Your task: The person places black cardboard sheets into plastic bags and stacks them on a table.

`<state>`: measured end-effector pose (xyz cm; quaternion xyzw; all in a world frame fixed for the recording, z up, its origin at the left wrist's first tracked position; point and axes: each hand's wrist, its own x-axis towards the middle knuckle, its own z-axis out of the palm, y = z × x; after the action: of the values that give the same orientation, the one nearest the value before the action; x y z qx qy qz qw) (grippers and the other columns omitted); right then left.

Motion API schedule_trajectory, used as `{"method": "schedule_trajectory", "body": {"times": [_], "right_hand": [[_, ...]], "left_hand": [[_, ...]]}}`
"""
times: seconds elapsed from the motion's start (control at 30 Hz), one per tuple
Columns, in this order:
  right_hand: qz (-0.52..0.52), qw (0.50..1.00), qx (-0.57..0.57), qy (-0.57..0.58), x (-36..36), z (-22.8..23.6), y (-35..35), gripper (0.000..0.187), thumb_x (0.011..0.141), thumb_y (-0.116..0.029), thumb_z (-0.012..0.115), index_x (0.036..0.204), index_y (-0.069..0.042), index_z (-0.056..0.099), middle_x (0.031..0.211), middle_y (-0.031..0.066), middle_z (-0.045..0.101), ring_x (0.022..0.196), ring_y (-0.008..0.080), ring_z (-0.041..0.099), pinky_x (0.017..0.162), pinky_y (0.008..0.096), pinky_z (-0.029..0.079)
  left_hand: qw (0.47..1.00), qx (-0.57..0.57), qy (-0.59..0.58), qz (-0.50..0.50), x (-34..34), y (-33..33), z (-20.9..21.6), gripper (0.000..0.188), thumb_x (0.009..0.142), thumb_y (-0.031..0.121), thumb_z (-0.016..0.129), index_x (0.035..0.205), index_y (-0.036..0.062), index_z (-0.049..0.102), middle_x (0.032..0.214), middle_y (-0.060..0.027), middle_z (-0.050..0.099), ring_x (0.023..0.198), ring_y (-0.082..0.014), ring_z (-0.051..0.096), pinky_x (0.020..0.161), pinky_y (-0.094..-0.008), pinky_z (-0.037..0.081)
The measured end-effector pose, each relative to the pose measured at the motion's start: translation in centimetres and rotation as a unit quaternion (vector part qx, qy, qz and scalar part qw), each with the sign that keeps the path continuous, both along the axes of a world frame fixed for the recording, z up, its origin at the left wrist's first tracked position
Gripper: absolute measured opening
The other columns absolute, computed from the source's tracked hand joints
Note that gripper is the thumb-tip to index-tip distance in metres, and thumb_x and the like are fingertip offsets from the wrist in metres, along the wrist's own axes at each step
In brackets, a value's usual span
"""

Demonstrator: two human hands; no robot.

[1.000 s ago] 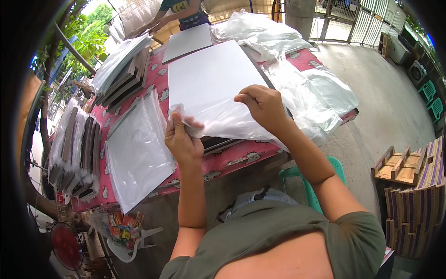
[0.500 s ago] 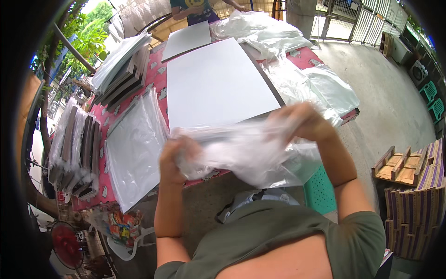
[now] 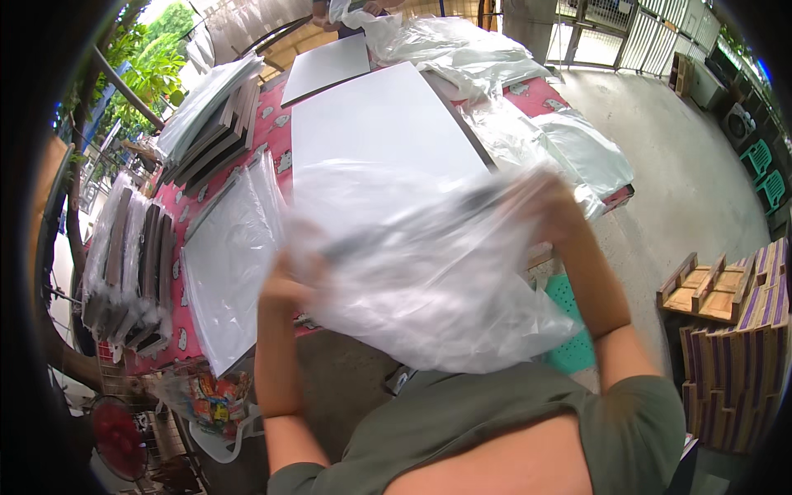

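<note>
A clear plastic bag (image 3: 437, 289) is stretched wide between my two hands, puffed out and blurred by motion. My left hand (image 3: 295, 268) is closed on its left edge, and my right hand (image 3: 544, 210) grips the right edge. Behind the bag lies a large white board (image 3: 379, 124) with dark sides, its near part covered by the plastic. To the left of my left hand, a white board in clear plastic (image 3: 231, 256) lies at the table's front. Beyond the large board sits a smaller white board (image 3: 326, 70).
Stacked boards (image 3: 219, 124) and several plastic-wrapped boards (image 3: 132, 264) stand at left on the pink table cover (image 3: 272, 124). Loose plastic bags (image 3: 577, 153) lie at right. A co-worker's hands (image 3: 375, 7) hold plastic at the far side. A green basket (image 3: 569, 326) stands below.
My hands have moved apart, spreading the bunched bag into a wide, billowing sheet over the near part of the large board. The co-worker has lifted plastic at the far side.
</note>
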<state>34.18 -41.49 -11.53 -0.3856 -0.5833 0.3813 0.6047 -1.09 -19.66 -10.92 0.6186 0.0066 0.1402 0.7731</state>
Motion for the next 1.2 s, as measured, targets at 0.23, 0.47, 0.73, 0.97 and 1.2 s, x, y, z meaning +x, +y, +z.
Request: {"method": "schedule_trajectory", "body": {"times": [0.23,0.47,0.73,0.97,1.2], "right_hand": [[0.24,0.949,-0.179,-0.102,-0.2,-3.7,-1.4,0.028,0.084,-0.017,0.05,0.106,0.0,0.052,0.099,0.0098,0.057,0.089,0.0171,0.057,0.081,0.0292,0.046],[-0.265,0.953,-0.144,-0.03,-0.7,-6.4,-1.3,0.035,0.088,-0.027,0.046,0.113,-0.002,0.047,0.105,0.0095,0.055,0.089,0.0157,0.056,0.081,0.0308,0.047],[0.307,0.94,-0.147,-0.032,-0.2,-4.6,-1.0,0.023,0.073,-0.008,0.063,0.095,0.001,0.061,0.082,0.0017,0.061,0.078,0.0115,0.056,0.076,0.028,0.044],[-0.139,0.947,-0.058,-0.283,4.5,-10.8,-1.2,0.031,0.081,-0.027,0.058,0.093,0.002,0.06,0.084,0.0052,0.06,0.082,0.0142,0.054,0.078,0.03,0.045],[0.187,0.944,-0.272,0.001,0.5,-4.9,-1.0,0.044,0.081,-0.038,0.058,0.1,0.002,0.058,0.086,0.0056,0.06,0.082,0.0084,0.053,0.075,0.0272,0.045]], "left_hand": [[0.876,-0.304,-0.342,-0.15,1.0,-2.8,3.9,0.02,0.071,0.023,0.07,0.079,0.0058,0.063,0.076,-0.0033,0.064,0.071,-0.0144,0.06,0.067,-0.0291,0.047],[0.997,0.073,0.009,-0.033,-0.7,0.3,1.5,0.022,0.073,0.028,0.068,0.08,0.0071,0.064,0.078,-0.0044,0.064,0.073,-0.0164,0.06,0.072,-0.0328,0.048],[0.908,-0.284,-0.293,-0.094,-1.6,-1.0,1.2,0.042,0.078,0.037,0.059,0.106,0.0056,0.056,0.1,-0.0105,0.058,0.089,-0.0179,0.056,0.077,-0.0356,0.046],[0.988,0.108,0.008,-0.114,-1.2,0.2,-1.9,0.045,0.077,0.027,0.058,0.113,0.0021,0.048,0.103,-0.0111,0.056,0.087,-0.0161,0.053,0.075,-0.0295,0.043],[0.954,-0.231,-0.192,-0.004,-1.8,-2.0,-2.1,0.026,0.072,0.019,0.065,0.087,-0.0021,0.061,0.083,-0.0096,0.062,0.073,-0.016,0.059,0.065,-0.032,0.048]]}}
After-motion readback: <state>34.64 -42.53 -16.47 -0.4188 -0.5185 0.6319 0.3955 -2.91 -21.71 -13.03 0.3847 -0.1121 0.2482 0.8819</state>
